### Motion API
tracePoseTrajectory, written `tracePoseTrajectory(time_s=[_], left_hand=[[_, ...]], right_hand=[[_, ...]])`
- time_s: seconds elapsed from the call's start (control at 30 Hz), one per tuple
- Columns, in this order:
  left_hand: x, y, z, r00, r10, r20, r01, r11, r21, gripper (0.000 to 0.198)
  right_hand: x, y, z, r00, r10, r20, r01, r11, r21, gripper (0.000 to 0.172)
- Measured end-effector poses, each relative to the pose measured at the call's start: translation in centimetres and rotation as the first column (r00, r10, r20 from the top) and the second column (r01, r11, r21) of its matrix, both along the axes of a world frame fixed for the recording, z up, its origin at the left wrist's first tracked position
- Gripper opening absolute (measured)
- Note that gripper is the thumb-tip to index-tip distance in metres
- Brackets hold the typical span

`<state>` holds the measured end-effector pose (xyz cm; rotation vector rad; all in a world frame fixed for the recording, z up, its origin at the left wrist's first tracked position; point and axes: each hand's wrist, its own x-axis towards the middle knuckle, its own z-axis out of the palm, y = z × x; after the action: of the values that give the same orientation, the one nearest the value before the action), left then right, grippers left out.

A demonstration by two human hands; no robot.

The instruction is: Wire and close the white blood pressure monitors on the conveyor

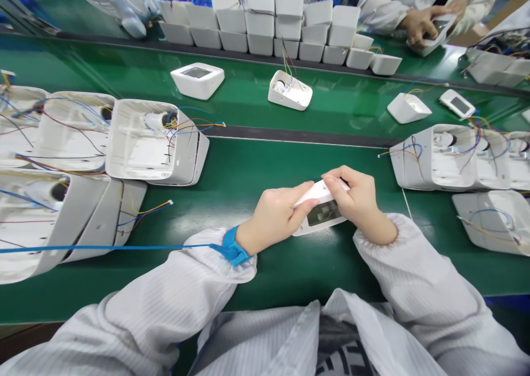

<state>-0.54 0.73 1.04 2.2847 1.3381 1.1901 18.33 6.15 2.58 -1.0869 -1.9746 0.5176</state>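
Observation:
Between my two hands is a white device housing with a dark display window (323,213), tilted just above the green bench (232,199). My left hand (281,213) grips its left side, with the thumb along the front edge by the display. On the opposite side my right hand (351,196) has its fingers closed over the upper right corner. The fingers hide parts of the housing's top. A blue wrist strap (235,247) circles my left wrist, and its cord runs off to the left.
Open white housings with loose wires (144,144) stand stacked at left, and similar housings (451,155) at right. A belt behind carries a white housing with a screen (197,80) and a wired shell (290,90). Across it, a co-worker's hands (430,25) hold another unit beside stacked shells (260,22).

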Motion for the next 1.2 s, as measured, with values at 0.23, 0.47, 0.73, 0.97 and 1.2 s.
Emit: tracePoseTrajectory(time_s=[0.23,0.47,0.73,0.97,1.2], left_hand=[[-0.9,1.2,-0.7,0.969,0.161,0.186,-0.127,0.976,-0.178,0.036],[-0.8,1.6,-1.0,0.936,0.175,0.305,-0.084,0.953,-0.291,0.035],[-1.3,2.5,-1.8,0.816,0.308,0.489,-0.197,0.943,-0.267,0.047],[-1.4,2.9,-2.8,0.855,0.096,0.510,-0.033,0.991,-0.131,0.073],[-1.1,1.7,-1.4,0.913,0.112,0.392,-0.058,0.988,-0.147,0.064]], right_hand=[[0.1,0.6,-1.8,1.000,-0.005,0.005,0.005,0.998,-0.062,0.053],[0.7,1.7,-1.9,0.991,0.027,0.130,-0.008,0.990,-0.140,0.069],[0.1,1.7,-3.2,0.947,0.159,-0.280,-0.270,0.864,-0.425,0.068],[0.8,0.9,-1.5,0.987,0.134,-0.085,-0.135,0.991,-0.001,0.045],[0.8,0.2,-0.5,0.942,0.307,0.132,-0.322,0.940,0.114,0.044]])
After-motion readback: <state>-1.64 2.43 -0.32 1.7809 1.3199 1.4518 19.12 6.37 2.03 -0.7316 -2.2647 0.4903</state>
